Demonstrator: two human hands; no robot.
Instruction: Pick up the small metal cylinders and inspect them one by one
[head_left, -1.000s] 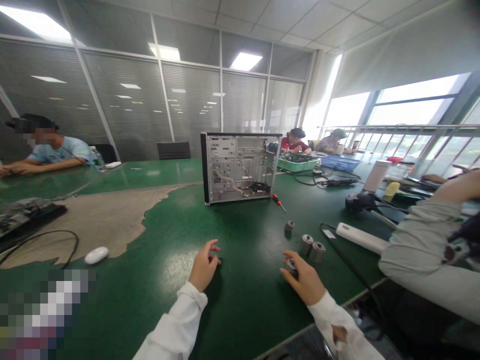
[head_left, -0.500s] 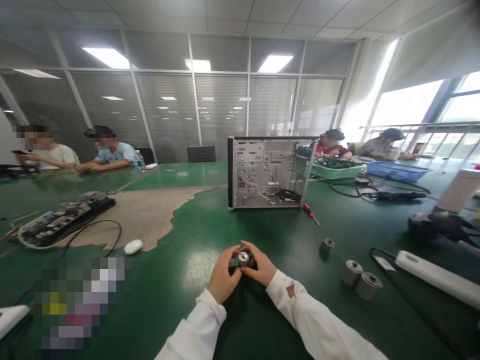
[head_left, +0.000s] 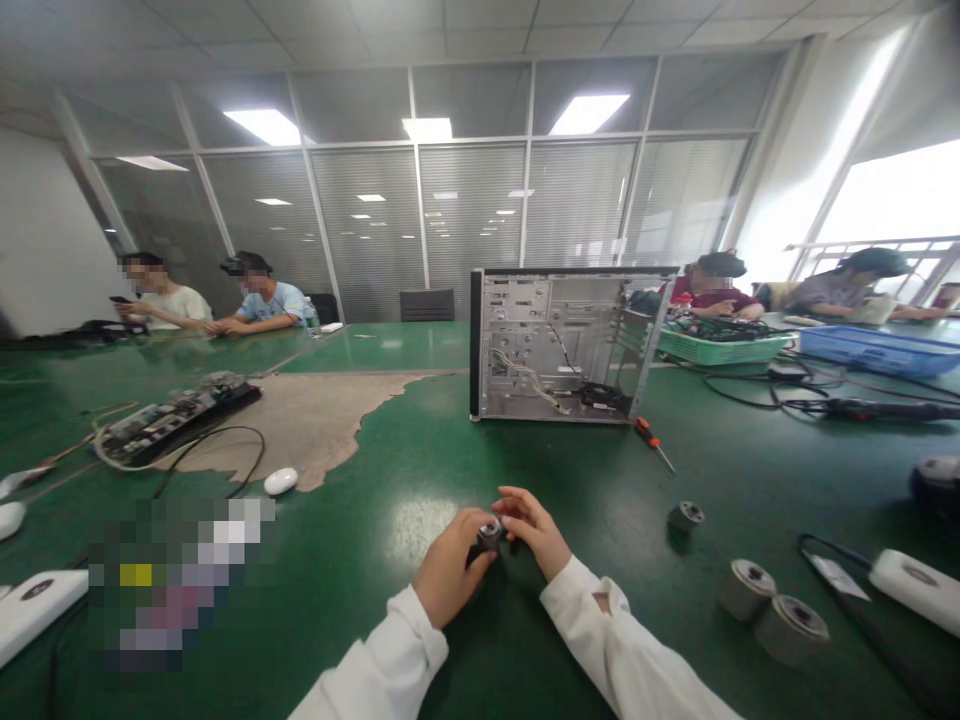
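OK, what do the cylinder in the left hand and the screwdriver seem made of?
Cylinder: probably metal, with a shiny silvery rim around a darker centre.
Screwdriver: orange-and-black handle, likely plastic from its bright colouring; slim greyish shaft, presumably metal.

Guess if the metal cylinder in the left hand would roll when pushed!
The metal cylinder in the left hand has a round side, so it would probably roll if tipped over. Its grey metal look suggests it's stiff and perhaps heavy for its size.
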